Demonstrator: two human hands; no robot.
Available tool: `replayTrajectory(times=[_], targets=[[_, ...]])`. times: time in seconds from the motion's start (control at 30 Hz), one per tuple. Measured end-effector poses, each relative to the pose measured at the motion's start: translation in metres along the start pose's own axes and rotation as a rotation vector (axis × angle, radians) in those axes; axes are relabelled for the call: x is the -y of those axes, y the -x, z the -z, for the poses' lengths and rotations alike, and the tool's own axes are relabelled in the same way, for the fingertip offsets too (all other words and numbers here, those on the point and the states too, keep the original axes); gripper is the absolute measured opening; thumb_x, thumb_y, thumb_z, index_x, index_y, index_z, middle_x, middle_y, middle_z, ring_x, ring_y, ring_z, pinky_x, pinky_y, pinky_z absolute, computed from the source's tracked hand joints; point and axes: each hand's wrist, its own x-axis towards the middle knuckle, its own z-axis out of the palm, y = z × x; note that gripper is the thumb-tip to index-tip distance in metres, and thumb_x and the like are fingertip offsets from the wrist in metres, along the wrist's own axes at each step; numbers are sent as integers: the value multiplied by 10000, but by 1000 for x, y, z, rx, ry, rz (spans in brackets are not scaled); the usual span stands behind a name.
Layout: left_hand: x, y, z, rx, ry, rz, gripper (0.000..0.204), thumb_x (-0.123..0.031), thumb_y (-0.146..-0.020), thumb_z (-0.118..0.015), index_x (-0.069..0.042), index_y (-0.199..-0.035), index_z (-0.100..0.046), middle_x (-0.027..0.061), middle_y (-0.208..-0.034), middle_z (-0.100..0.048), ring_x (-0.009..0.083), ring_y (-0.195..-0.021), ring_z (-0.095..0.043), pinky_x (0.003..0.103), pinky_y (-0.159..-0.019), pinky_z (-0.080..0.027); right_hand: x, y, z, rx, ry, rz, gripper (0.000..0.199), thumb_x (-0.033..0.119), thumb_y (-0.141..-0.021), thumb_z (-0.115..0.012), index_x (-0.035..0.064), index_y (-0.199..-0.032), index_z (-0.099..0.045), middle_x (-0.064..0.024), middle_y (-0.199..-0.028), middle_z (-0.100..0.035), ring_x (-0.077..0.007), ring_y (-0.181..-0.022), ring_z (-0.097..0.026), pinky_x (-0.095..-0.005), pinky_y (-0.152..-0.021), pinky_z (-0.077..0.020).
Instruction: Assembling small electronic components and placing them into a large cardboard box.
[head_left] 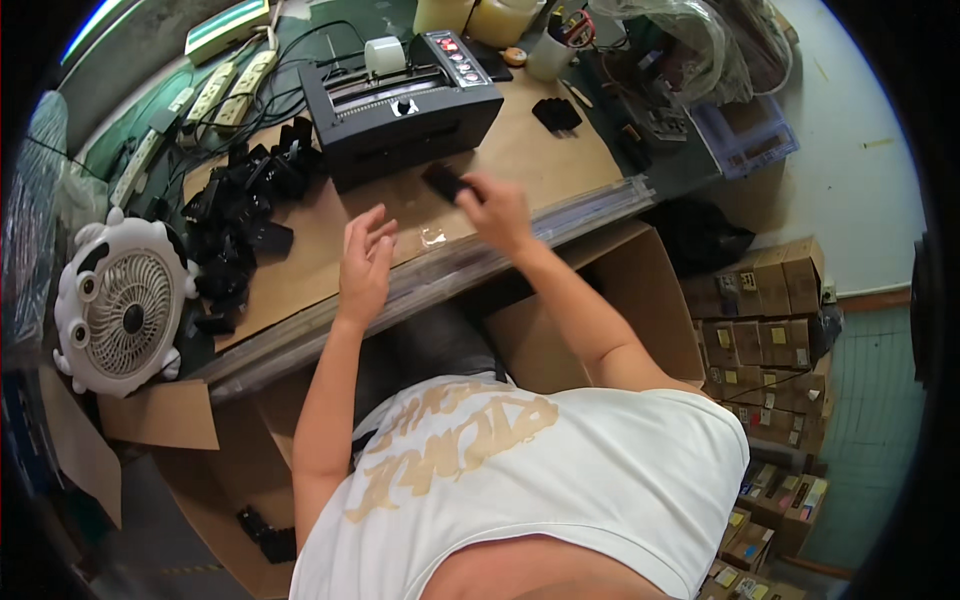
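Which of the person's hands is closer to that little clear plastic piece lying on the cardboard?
Left. The left hand hovers open just left of the clear plastic piece, fingertips close to it. The right hand, gripping a small black part, is just above and right of it, slightly farther.

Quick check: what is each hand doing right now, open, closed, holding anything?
Left hand: open, fingers spread above the cardboard sheet, holding nothing.
Right hand: closed on a small black part, in front of the black machine.
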Motion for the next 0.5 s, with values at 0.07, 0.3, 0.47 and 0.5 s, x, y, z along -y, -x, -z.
replayTrajectory(times=[0.07,0.3,0.47,0.5], targets=[[-1,9,3,-9,-111,-75,362,-38,-988,-480,-62,-1348,-502,104,-1262,-510,194,-984,-591,289,-860,-503,-42,-12,27,-92,197,-58,168,169,-836,-637,52,-939,-699,-136,-706,-674,-324,-564,-580,-388,-541,-457],[-48,35,26,-127,-677,-72,280,10,-908,-515,-29,-1178,-579,89,-1149,-580,209,-903,-599,306,-787,-495,-188,-75,53,13,688,-183,211,265,-894,-563,90,-1004,-600,-227,-792,-684,-477,-700,-620,-547,-610,-466],[-66,52,74,-299,-1026,-16,333,19,-855,-538,-37,-1180,-584,97,-1113,-584,249,-833,-591,337,-703,-484,-200,-101,70,67,760,-253,235,272,-903,-519,55,-994,-528,-258,-850,-679,-494,-765,-633,-566,-675,-489],[-71,51,79,-305,-1141,-38,345,18,-849,-544,-43,-1186,-582,98,-1142,-571,259,-838,-596,348,-693,-491,-207,-101,71,46,766,-253,232,275,-904,-515,68,-1009,-519,-249,-851,-683,-497,-772,-633,-571,-682,-490]])
